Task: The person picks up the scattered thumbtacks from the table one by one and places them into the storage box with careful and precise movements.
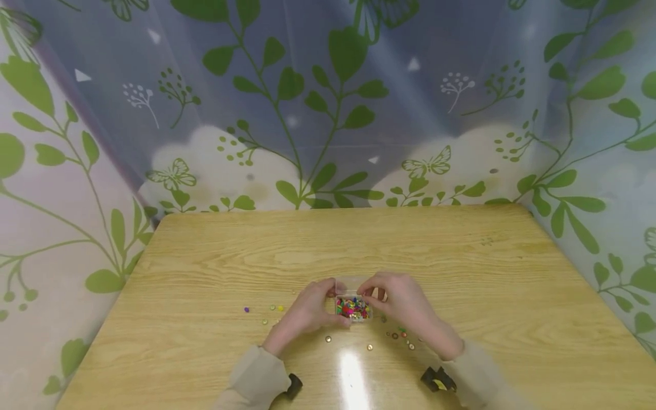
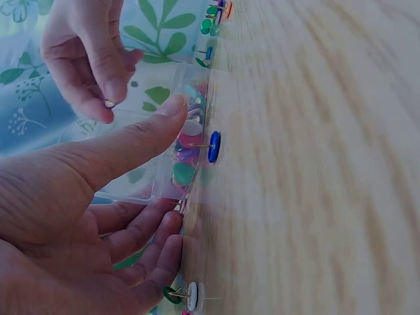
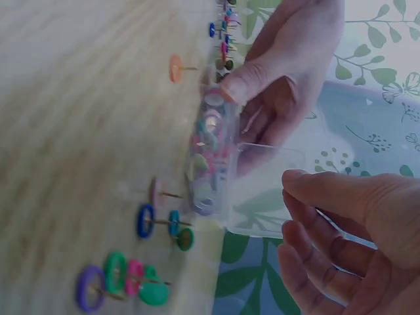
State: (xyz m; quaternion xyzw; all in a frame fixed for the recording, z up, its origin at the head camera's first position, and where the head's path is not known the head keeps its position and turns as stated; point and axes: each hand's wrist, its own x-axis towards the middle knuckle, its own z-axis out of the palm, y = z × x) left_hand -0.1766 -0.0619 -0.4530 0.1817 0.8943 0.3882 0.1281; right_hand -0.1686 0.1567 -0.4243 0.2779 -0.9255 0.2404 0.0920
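A small clear plastic box (image 1: 362, 321) stands on the table, heaped with multicoloured thumbtacks (image 1: 352, 307). Its clear lid (image 3: 259, 190) is hinged up at the far side. My left hand (image 1: 310, 307) holds the box at its left end, thumb along the near side and fingers around the far side. Over the right end hovers my right hand (image 1: 405, 299). In the left wrist view, its thumb and index finger pinch a small thumbtack (image 2: 109, 103), mostly hidden by the fingertips. A blue thumbtack (image 2: 214, 147) lies pin toward the box, just in front of it.
Loose thumbtacks lie on the wooden table (image 1: 230, 245) on both sides. A purple tack (image 1: 246, 310) and a yellow tack (image 1: 281, 308) are at left. Others, including a dark tack (image 1: 395, 336), lie near the right wrist. Leaf-printed fabric (image 1: 328, 142) hangs behind the table.
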